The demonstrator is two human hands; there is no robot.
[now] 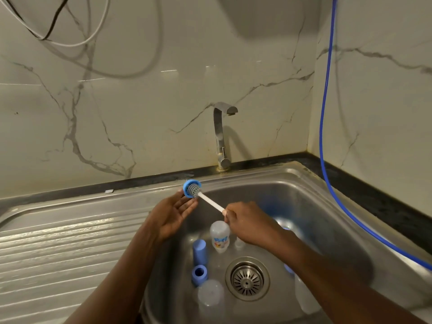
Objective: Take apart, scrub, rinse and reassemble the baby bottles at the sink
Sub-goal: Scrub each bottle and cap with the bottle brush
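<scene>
A ribbed drainboard (pixel 58 249) is seen at the far left, level with the rim of the steel sink (pixel 315 206). Above the basin's left edge the left hand (pixel 173 213) is raised palm-up, and a blue screw ring (pixel 192 188) is pinched between its thumb and fingertips, the other fingers only loosely curved. The bristled head of a bottle brush (pixel 211 202) is pushed into that ring; its white handle slants down to the right. On the basin floor below, a blue cap (pixel 199 252) is stood upright, a second blue ring (pixel 199 274) is placed just in front of it, and a clear bottle body (pixel 210 298) is set nearest the viewer. A printed bottle (pixel 219 236) is found beside the cap, neck toward the drain. The tap (pixel 221 136) is mounted behind, at the marbled wall, with no water seen running. The brush handle's end is gripped in the right hand (pixel 247 223) — fingers clenched round it. The drain strainer (pixel 247 279) is seen under that forearm, and another clear bottle (pixel 305 298) is partly hidden beyond it. A blue hose (pixel 327 113) is hung down the right wall and trails across the counter.
</scene>
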